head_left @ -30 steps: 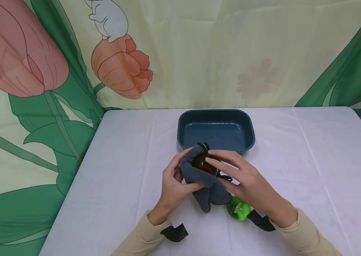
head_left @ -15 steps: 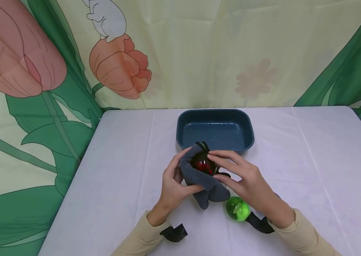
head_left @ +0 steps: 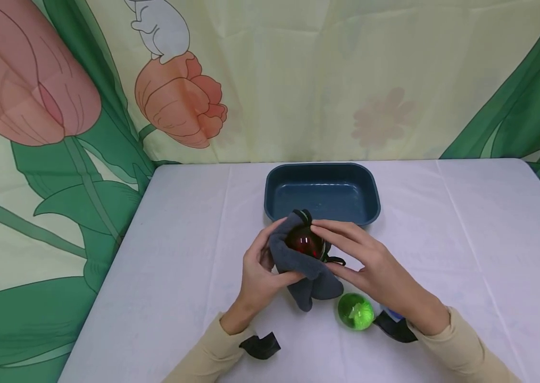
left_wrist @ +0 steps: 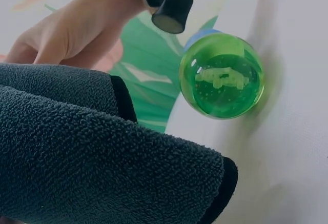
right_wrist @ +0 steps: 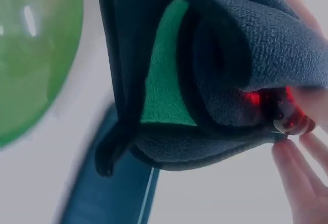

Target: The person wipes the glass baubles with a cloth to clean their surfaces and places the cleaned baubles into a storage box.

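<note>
Left hand (head_left: 261,272) grips a black-edged slate-blue terry cloth (head_left: 280,252), folded partly round a translucent red ball (head_left: 304,242). Right hand (head_left: 370,260) pinches the ball at its 3 o'clock side. Translucent green ball (head_left: 355,311) lies at 5 o'clock; dark-blue rectangular tray (head_left: 322,198), toward 1 o'clock.

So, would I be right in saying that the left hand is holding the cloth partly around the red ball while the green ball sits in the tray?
Not quite: the green ball sits on the table, outside the tray, as the head view shows. The left hand is indeed holding the cloth partly around the red ball.
</note>
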### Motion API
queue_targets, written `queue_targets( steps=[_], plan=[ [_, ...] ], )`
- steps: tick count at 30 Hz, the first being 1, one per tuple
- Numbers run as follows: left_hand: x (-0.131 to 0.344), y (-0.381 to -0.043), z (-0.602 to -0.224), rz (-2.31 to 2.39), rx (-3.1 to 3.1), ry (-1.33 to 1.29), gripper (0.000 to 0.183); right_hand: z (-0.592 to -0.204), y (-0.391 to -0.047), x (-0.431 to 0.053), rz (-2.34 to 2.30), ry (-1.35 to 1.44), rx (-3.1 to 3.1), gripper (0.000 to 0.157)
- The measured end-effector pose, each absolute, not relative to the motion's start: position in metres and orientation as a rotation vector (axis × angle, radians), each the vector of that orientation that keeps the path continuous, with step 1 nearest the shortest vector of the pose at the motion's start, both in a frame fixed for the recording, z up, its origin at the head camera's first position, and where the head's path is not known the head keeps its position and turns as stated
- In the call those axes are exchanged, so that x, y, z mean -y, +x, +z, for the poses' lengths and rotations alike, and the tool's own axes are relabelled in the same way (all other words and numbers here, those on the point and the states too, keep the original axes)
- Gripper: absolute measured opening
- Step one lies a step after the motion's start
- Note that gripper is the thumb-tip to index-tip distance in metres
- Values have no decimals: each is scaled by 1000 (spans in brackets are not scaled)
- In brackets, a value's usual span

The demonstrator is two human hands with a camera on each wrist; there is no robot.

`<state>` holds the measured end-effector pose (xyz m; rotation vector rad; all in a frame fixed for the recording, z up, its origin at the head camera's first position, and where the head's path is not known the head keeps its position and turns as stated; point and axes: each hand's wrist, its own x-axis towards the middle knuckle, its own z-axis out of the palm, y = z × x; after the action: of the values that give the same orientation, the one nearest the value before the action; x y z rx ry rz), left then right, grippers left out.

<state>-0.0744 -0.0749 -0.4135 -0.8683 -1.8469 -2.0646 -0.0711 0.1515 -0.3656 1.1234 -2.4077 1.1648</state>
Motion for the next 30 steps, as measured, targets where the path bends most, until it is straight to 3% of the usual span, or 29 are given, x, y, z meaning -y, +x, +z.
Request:
queue_targets(
  steps=[6, 11, 13, 18, 24, 30],
  plan=[
    [72, -74, -414, -2106, 1828, -871, 75, -360, -74, -147, 1047, 1228, 2384, 56],
    [69, -73, -412, -2104, 1847, -828, 77, -360, -75, -146, 942, 1211, 2383, 85],
    [69, -74, -411, -2104, 1860, -809, 78, -360, -76, -146, 909, 1215, 2389, 87],
    [73, -74, -410, -2093, 1869, -805, 79, -358, -79, -145, 904, 1229, 2369, 59],
    [79, -74, -411, -2062, 1871, -765, 78, -352, -84, -139, 1001, 1217, 2283, 61],
    [84, -72, -412, -2076, 1898, -696, 78, -348, -89, -140, 1113, 1184, 2317, 85]
  ],
)
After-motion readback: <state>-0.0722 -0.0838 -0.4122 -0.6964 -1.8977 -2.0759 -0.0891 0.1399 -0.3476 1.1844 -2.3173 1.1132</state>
